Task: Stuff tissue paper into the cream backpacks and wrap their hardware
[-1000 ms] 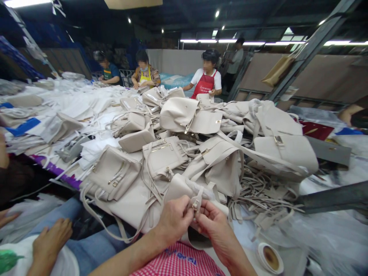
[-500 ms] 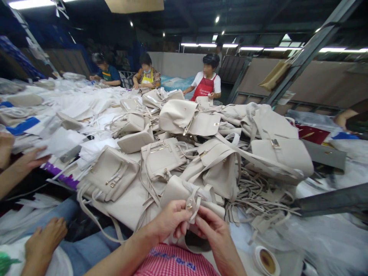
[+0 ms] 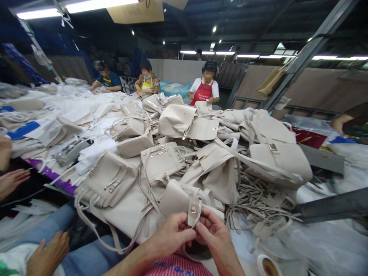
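Note:
A beige handbag [image 3: 174, 197] lies just in front of me, with a clear plastic wrap over part of it. From its flap stands a short strap [image 3: 193, 217] with a small gold buckle. My left hand [image 3: 176, 230] is closed, its thumb and fingers gripping the strap's left and lower edge. At the strap's lower right edge, my right hand [image 3: 213, 232] pinches with thumb and forefinger; its other fingers are curled. The fingertips of both hands nearly meet below the buckle. Part of the bag under my hands is hidden.
More beige bags [image 3: 110, 178] are heaped across the table. Loose straps [image 3: 255, 203] tangle to the right, above a tape roll [image 3: 268, 265]. A metal bar [image 3: 330, 203] juts in at right. At left is a co-worker's hand [image 3: 14, 182]; a person in a red apron [image 3: 204, 92] works opposite.
The strap, curled over before, now stands straighter with its buckle facing me. My hands stay on it. At the left, the co-worker's hand has drawn back from the white sheets.

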`<state>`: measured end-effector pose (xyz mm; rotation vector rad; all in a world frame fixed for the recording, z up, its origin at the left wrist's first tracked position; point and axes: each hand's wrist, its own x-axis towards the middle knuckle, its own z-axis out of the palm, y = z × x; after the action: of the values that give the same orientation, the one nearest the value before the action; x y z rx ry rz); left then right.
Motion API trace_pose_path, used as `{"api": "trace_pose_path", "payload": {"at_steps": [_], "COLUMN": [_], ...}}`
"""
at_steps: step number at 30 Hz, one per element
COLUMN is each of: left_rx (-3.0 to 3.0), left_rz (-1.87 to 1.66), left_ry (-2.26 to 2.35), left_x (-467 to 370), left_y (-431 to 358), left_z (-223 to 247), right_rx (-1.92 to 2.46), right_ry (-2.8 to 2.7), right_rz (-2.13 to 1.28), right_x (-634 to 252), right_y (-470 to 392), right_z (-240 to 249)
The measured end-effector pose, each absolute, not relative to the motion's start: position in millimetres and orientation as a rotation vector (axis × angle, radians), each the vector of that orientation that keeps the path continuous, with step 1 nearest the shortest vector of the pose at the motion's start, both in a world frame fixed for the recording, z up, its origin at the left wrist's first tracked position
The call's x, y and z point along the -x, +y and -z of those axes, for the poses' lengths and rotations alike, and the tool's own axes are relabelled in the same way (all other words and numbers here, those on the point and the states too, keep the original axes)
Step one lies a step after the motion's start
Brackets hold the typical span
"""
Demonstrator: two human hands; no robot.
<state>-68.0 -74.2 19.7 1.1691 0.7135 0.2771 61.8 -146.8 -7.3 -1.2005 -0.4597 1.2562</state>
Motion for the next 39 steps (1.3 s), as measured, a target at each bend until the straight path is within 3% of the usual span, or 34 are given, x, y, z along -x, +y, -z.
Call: {"api": "trace_pose_path", "payload": {"at_steps": [5,11,15,23,27,34,39], "left_rx": [-0.933,-2.481,-2.917,-3.044,-2.995,-2.314,-2.588], "left_rz": [-0.014,-0.567,-0.894,-0.607,-0.650,-0.704,-0.830], "left_ry": [0.731,0.762,0.435,-0.108,0.045,0.694,0.441], "left_x": [75.1,80.9,76.7,73.2,70.0,63.6,67.5], "left_y": [-74.2,-72.3,-61.8,-48.9,-48.8,-54.6,-59.5], "left_z": [-16.1,-23.2,-26.9,-39.1,-31.1,-10.8,-10.6], "right_rx": [1.299,1.697,1.764,1.697,1.658,1.615,1.564], "right_ry": [-0.556,-0.927,-0.979,-0.853,-0.958,-0.853,-0.941], "right_rz": [-1.169,-0.939,-0.903,-0.952,-0.967,-0.899,-0.994], "right_x": [-58.4,-58.5,-58.2,-58.7,-58.1,-56.3,-53.9], "right_y": [-147.4,-149.1,-147.2,-147.7,-150.0,-152.5,-157.6], "right_z": [7.5,8.5,7.5,-0.1,-4.0,5.3,3.4]}}
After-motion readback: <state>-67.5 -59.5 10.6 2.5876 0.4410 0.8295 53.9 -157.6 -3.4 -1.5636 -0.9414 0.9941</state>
